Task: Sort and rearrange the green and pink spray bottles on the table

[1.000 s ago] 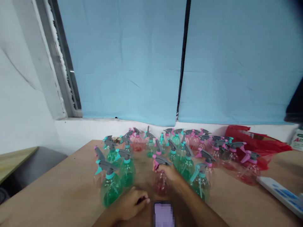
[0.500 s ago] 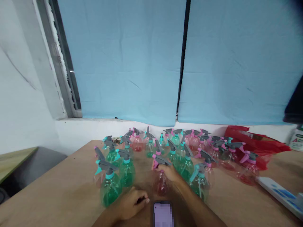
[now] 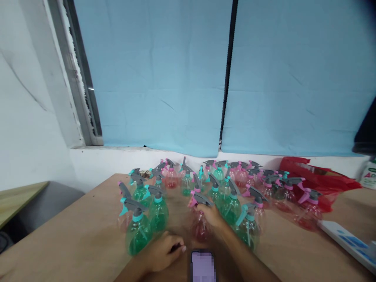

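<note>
My right hand [image 3: 207, 212] is wrapped round the neck of a pink spray bottle [image 3: 201, 230], just below its grey and pink trigger head. That bottle is upright at the middle of the table, with pinkish-red colour low in its clear body. My left hand [image 3: 168, 250] rests curled on the table, its fingers bent in and nothing visible in them. Close to its left stands a green spray bottle [image 3: 138, 237] with a turquoise collar, and another green spray bottle [image 3: 158, 214] is just behind. A phone [image 3: 203, 266] lies between my forearms.
Several pink and green spray bottles fill the back and right of the brown table [image 3: 73, 231]. At the right are a red plastic bag [image 3: 331, 182], a white and blue box [image 3: 349, 243] and a white bottle [image 3: 368, 174]. A blue curtain [image 3: 164, 78] hangs behind.
The view has shifted very slightly. My right hand keeps its grip on the pink spray bottle, and my left hand stays curled in the same place.
</note>
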`<move>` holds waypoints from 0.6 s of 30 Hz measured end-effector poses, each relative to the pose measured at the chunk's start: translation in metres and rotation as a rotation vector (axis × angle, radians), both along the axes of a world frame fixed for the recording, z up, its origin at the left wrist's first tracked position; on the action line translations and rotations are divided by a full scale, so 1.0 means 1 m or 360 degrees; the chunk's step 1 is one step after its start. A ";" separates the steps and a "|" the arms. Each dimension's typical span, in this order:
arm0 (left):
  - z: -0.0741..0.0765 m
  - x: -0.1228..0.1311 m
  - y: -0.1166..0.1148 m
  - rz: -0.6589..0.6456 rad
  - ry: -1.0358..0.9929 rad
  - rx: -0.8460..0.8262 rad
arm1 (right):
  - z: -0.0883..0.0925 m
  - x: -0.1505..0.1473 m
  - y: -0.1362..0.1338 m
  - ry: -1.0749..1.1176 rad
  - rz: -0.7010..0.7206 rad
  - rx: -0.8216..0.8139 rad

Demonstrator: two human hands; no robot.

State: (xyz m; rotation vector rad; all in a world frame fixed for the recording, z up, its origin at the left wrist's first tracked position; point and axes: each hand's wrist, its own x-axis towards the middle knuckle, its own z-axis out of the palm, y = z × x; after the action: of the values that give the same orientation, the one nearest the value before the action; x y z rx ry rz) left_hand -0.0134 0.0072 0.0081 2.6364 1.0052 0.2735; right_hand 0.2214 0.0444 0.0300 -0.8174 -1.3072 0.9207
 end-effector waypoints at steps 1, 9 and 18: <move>-0.001 0.000 0.000 -0.0004 -0.0001 0.0003 | -0.002 0.000 0.000 0.0000 0.0001 0.0005; 0.011 0.002 -0.002 -0.0014 -0.0001 0.0002 | -0.020 0.001 -0.012 0.0003 0.0065 0.0220; 0.015 0.000 -0.002 0.0157 0.0031 0.0011 | -0.023 -0.015 -0.010 -0.0746 0.0027 0.0298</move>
State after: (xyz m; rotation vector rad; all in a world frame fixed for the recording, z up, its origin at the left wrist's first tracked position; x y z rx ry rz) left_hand -0.0133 0.0055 0.0229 2.6043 1.1448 0.2738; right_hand 0.2065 0.0345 0.0073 -0.9069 -1.7786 0.6240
